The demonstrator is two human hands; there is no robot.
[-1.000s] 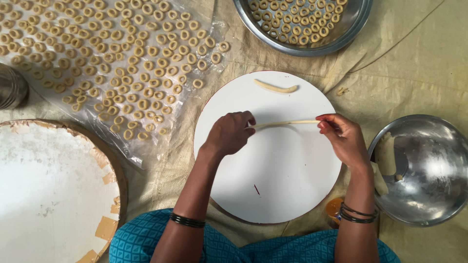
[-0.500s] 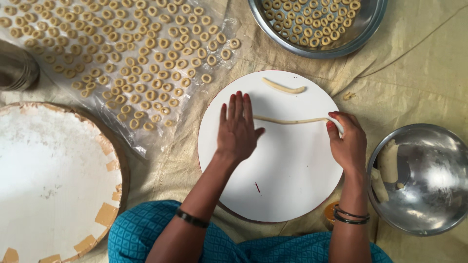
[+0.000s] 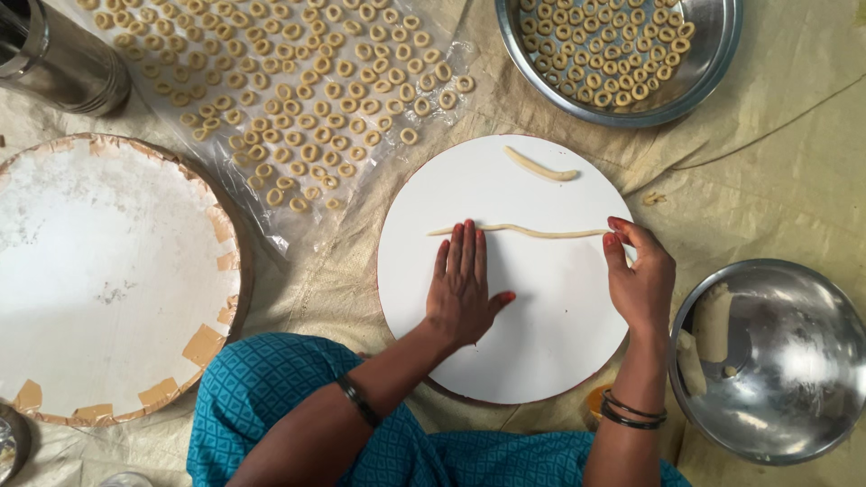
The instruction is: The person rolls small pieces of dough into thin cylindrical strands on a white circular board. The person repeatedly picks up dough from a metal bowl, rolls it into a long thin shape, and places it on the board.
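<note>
Our left hand lies flat and open on the left end of the thin dough rope on the round white board. Our right hand pinches its right end. It looks soft and easy to break, so we hold it gently. A short dough piece lies above, and the steel bowl sits right

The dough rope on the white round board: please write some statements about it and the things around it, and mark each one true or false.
1. The left hand lies flat, fingertips on the dough rope. True.
2. The right hand holds a knife. False: its fingers pinch the rope's end.
3. A short dough piece lies on the white board. True.
4. The metal tray at the top is bare. False: it holds dough rings.
</note>
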